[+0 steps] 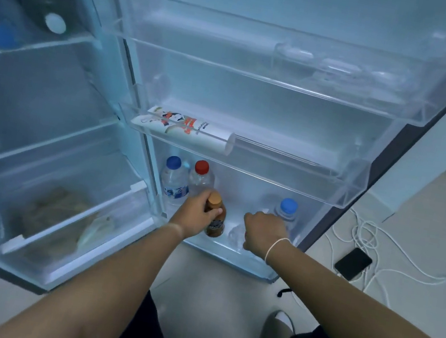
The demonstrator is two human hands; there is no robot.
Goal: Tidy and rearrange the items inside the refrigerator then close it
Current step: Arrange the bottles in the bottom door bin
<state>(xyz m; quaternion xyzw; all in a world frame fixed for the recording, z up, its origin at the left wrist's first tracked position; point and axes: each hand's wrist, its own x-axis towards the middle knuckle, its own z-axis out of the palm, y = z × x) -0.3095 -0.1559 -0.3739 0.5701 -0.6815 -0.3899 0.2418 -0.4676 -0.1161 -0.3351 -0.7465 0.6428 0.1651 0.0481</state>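
1. The refrigerator [132, 71] is standing open, its door [266, 134] swung wide, and both of the person's arms are reaching down into the bottom door shelf [231, 254], where the bottles are being sorted.
2. The left hand [198, 213] is wrapping its fingers and thumb around the neck of a brown bottle [215, 219], just under its tan cap; holding it high like this is likely keeping it upright while it is being placed or shifted.
3. The right hand [263, 230] is curling over a clear bottle [237, 234] low in the same shelf; whether the fingers are actually gripping it cannot be told, since they are hidden behind the knuckles.
4. A blue-capped bottle [173, 178] and a red-capped bottle [201, 178] are standing side by side at the shelf's left end, and another blue-capped bottle [287, 209] is standing at the right, just behind the right hand.
5. A printed tube [184, 130] is lying on its side in the shelf above.
6. The door closing is not yet begun.
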